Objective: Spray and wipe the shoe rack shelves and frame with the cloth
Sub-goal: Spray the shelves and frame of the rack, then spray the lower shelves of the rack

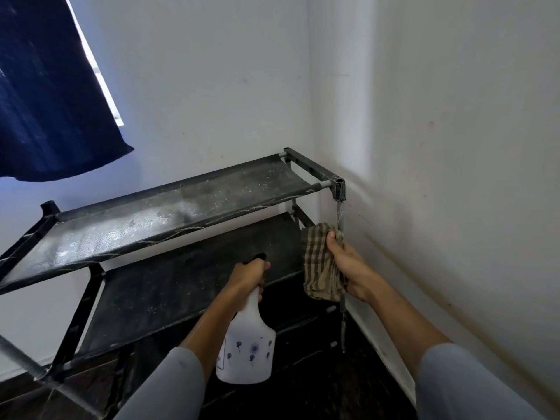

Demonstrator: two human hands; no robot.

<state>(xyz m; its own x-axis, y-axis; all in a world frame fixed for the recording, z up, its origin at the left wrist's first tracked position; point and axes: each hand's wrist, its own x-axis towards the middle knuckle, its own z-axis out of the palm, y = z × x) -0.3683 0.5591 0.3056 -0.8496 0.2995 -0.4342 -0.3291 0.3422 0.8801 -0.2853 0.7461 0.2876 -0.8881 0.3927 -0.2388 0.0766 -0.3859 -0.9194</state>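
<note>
Curtain: a dark navy fabric curtain (45,92) hangs at the upper left, with a bright strip of window showing along its right edge.
Shoe rack: a black metal-framed shoe rack with dark fabric shelves (91,286) stands in the corner, its back against the rear white wall (197,86) and its right end close to the side wall.
Top shelf: the dusty black fabric top shelf (169,216) is streaked with pale grey dust and white specks, heaviest near its middle and left.
Lower shelf: the darker fabric shelf below (188,283) looks cleaner, with only faint specks.
Left hand: the left hand (247,275) is closed around the neck of a white translucent plastic spray bottle with small blue flower prints (247,350); the black spray head pokes out above the fingers, aimed toward the lower shelf. The bottle body hangs below the hand, in front of the rack.
Right hand: the right hand (348,265) grips a beige and dark green checked cloth (321,262), wrapped around the front right silver upright post (341,213) just beneath the top shelf's corner joint. Thumb on top of the cloth, fingers curled behind the post.
Sleeves: light grey sleeves (169,386) cover both forearms.
Floor: dark floor (318,389) beneath the rack.
</note>
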